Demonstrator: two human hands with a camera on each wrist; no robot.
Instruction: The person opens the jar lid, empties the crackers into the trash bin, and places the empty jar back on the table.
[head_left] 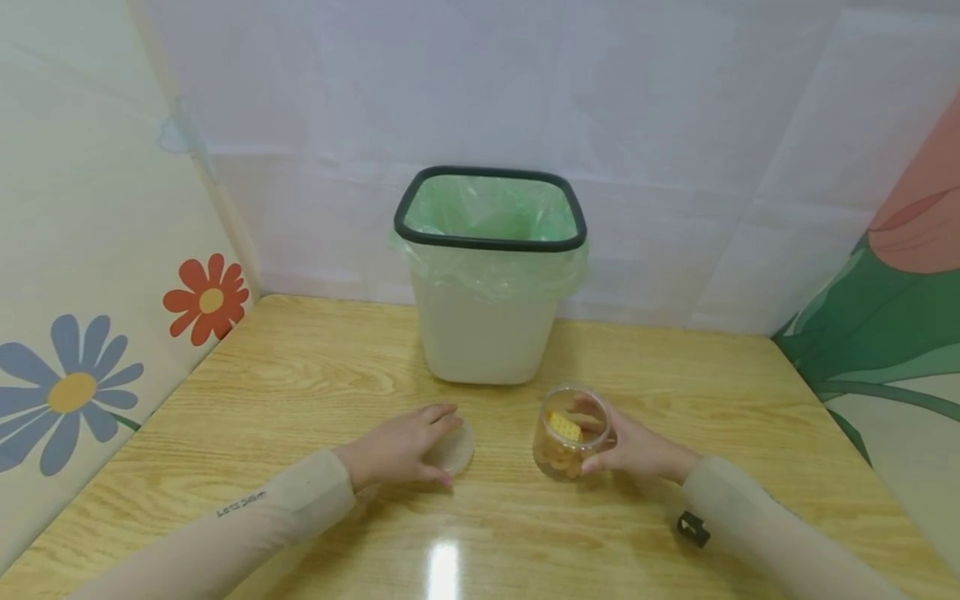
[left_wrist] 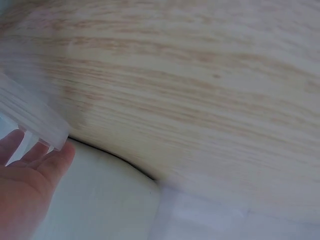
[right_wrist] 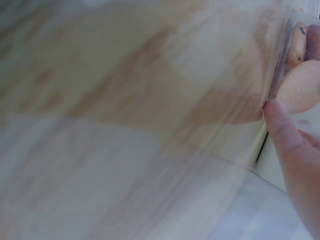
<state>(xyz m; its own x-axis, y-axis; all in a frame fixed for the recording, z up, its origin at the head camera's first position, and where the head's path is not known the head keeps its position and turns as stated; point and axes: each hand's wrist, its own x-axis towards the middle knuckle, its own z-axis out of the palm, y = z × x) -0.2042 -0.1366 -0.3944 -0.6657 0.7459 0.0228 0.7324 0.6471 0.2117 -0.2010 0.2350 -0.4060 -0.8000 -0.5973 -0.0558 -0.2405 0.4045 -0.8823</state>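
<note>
In the lower centre of the frame we see a person's left hand laid over a round translucent lid on the wood-grain table. Its fingers are extended and the thumb spread away from them; in the left wrist view the fingertips touch the lid's edge, and we see no curl around it.

Right of centre, the right hand grips a clear plastic jar, its thumb on the near side and its fingers around the back. The jar is upright and lidless, just below and to the right of the bin. Inside it we make out orange snack pieces with a yellow waffle-textured piece on top (the right wrist view shows some rounded tan ones through the wall).

In the upper middle stands a pale wastebasket with a black rim and a translucent green bag folded over its edge. The lid and the jar lie well apart from each other.

At the left edge we notice a red flower and a blue flower printed on the backdrop. Beside the right sleeve shows a small black piece, too small for us to identify.
</note>
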